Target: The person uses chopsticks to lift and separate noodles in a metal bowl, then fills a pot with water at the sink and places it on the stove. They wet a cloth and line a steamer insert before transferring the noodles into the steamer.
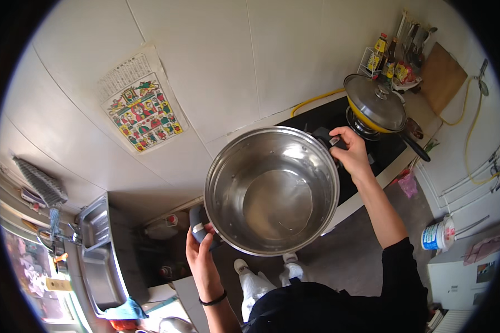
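Note:
Between my two hands is a large stainless steel pot [233,200], lidless, with a little clear liquid [279,204] pooled on its bottom. My left hand [202,258] grips the dark side handle [196,218] at the lower left. On the opposite side, my right hand [352,154] pinches the other black handle [323,135]. The pot appears held up in front of my body, partly over the black gas hob [310,114]. Its outer underside is hidden from me.
A yellow frying pan [360,112] with a metal lid [373,98] sits on the far burner, its handle [416,145] jutting over the counter edge. Sauce bottles [377,54] and a wooden cutting board [441,79] stand behind. A double steel sink [102,270] is at left.

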Available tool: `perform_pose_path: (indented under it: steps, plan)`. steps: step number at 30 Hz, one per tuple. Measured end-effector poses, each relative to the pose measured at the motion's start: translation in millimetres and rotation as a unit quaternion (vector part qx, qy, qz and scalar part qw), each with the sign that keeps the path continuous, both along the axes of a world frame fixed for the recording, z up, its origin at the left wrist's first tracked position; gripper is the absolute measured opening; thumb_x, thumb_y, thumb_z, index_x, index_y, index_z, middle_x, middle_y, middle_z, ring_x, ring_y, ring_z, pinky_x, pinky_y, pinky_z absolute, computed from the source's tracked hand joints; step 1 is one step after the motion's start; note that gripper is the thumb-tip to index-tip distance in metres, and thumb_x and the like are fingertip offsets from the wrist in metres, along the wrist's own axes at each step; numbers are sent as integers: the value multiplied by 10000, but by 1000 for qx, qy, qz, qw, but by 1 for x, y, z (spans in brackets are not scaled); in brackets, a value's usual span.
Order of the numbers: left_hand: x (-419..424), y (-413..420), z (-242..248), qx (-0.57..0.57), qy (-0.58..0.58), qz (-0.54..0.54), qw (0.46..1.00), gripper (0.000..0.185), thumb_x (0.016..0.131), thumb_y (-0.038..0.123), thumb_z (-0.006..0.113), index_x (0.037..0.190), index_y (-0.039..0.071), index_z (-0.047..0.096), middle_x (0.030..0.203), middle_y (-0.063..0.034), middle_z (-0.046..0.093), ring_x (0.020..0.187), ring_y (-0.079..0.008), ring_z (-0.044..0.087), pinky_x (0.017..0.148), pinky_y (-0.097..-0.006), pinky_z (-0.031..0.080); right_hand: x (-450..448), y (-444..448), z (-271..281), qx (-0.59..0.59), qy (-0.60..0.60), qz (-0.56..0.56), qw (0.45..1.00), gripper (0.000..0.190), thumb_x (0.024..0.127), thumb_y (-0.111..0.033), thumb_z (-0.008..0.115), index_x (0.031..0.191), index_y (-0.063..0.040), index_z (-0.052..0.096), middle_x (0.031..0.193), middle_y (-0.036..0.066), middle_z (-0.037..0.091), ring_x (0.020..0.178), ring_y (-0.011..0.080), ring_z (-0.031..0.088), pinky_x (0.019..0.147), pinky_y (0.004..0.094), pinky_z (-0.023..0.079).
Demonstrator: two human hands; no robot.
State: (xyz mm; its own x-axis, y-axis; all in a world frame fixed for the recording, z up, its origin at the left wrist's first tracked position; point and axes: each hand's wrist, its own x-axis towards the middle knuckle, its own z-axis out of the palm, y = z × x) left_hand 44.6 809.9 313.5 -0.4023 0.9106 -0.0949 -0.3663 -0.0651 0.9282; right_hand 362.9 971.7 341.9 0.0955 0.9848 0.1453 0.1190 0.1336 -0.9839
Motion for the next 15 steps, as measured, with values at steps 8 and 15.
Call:
perform_pose_path:
  steps: [8,15]
  plan:
    - [84,70,13,-19,5,-97,995,503,774,37,591,1231,16,381,1086,-81,526,1034,-153,484,903,-291,373,97,74,-17,66,-2,-60,996,325,674,92,495,971,-34,531,890,21,524,825,100,492,718,213,390]
    - [106,122,12,-4,-31,-140,990,614,747,7,624,1278,18,316,1115,-80,485,1062,-155,456,898,-282,396,132,129,-46,61,2,-89,994,345,663,105,485,975,-37,518,898,26,518,855,117,481,764,212,372]
